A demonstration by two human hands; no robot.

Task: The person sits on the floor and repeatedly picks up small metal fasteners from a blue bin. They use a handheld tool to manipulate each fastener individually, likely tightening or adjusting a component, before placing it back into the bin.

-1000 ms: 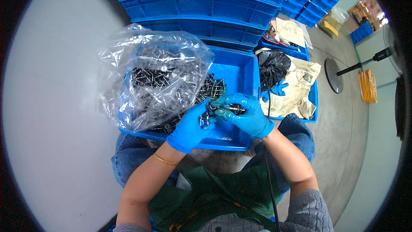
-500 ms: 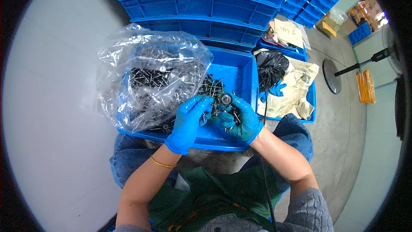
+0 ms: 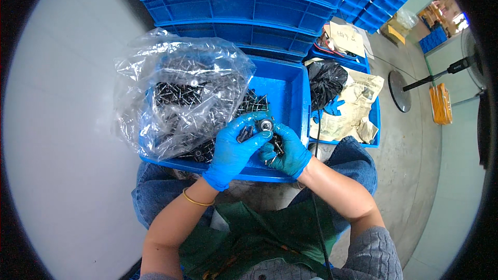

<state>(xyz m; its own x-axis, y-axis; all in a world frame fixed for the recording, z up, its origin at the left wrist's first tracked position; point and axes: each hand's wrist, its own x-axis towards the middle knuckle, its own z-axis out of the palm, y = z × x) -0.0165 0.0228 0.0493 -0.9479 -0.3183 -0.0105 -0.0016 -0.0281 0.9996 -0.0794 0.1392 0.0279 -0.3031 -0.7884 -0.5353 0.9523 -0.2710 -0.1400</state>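
Both my hands wear blue gloves and meet over the front of a blue crate (image 3: pixel 290 80). Between the fingertips is a round metal part (image 3: pixel 265 125) with a bright centre and dark rim. My left hand (image 3: pixel 231 150) closes on it with thumb and fingers, and small dark cylindrical pieces (image 3: pixel 246 134) show in its palm. My right hand (image 3: pixel 292 151) is curled around several thin, screw-like metal pins (image 3: pixel 278 146), its thumb beside the round part. More such pins (image 3: pixel 254 102) lie loose in the crate behind the hands.
A clear plastic bag (image 3: pixel 135 83) full of similar pins fills the crate's left side. Stacked blue crates (image 3: pixel 233 5) rise behind. To the right, another crate holds brown paper (image 3: pixel 358 106) and a black plastic bag (image 3: pixel 328 82). A dark cable (image 3: pixel 317 207) hangs past my right forearm; a fan (image 3: pixel 399 91) stands farther right.
My left hand has moved right, against the right hand, and its fingers now meet the round part. That part has shifted slightly left and down. The right hand still holds the pins.
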